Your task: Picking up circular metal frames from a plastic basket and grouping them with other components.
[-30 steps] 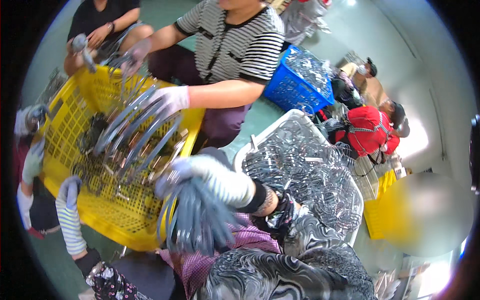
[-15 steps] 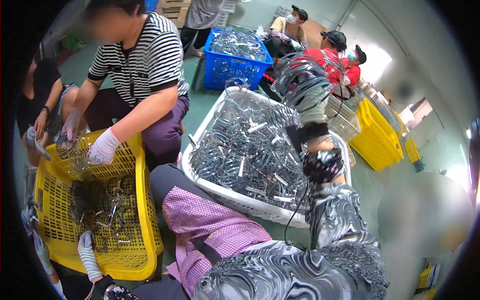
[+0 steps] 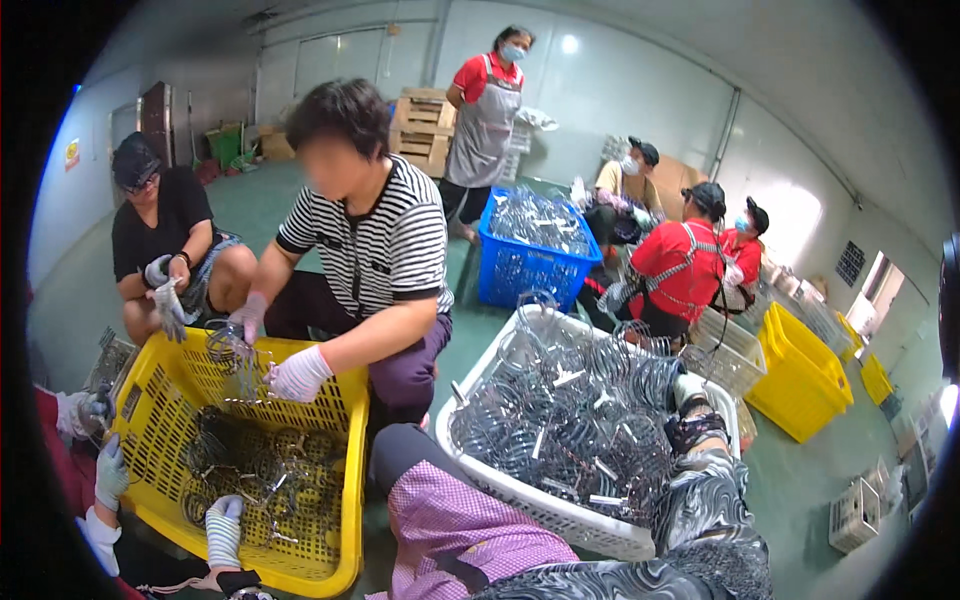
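Note:
My left hand [image 3: 224, 530], in a striped grey-and-white glove, rests at the near side of a yellow slatted basket [image 3: 352, 470]. Its fingers are extended, with nothing visible in them. Tangled thin metal rings [image 3: 262, 465] lie in that basket. My right hand [image 3: 690, 390], in a pale glove, reaches into the right side of a white basket [image 3: 560, 520]. It closes on a bundle of metal rings [image 3: 652, 382]; some fingers are hidden. Many similar rings [image 3: 550, 420], several with small silver bars, fill this basket.
Opposite me, a person in a striped shirt [image 3: 375, 240] handles rings over the yellow basket. Another gloved hand [image 3: 111, 472] is at its left edge. A blue basket [image 3: 530, 272] of rings stands behind; yellow crates [image 3: 795, 375] stand at right. Other people sit or stand nearby.
My right hand has lowered the raised bundle of rings into the right side of the white basket. The view has tilted up, showing more of the room. My left hand stays at the yellow basket.

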The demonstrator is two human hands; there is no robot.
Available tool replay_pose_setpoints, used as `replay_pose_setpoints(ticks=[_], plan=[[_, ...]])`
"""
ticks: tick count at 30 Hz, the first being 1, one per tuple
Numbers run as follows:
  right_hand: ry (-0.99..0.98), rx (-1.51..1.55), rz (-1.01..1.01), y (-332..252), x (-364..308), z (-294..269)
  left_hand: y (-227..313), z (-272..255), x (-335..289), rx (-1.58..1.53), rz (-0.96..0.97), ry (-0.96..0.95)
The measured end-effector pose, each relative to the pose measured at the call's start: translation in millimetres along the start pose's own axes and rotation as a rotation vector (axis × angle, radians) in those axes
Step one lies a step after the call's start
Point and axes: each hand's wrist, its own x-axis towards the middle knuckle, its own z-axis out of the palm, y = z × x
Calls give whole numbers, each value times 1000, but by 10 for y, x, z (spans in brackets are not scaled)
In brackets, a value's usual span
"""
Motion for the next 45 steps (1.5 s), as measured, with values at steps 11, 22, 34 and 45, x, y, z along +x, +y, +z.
replay_pose_setpoints(ticks=[11, 22, 34, 45], plan=[[-170, 617, 204, -362, -324, -2286, -77, -116, -164, 81, 20, 63], [-628, 2353, -690, -3027, -1315, -5049, 291, -340, -474, 423, 42, 217], [-367, 808, -1958, -6223, -2370, -5000, 433, -672, -870, 422, -177, 467], [-98, -122, -1870, -8152, -2866, -3961, 548, -604, -560, 298, -92, 642]])
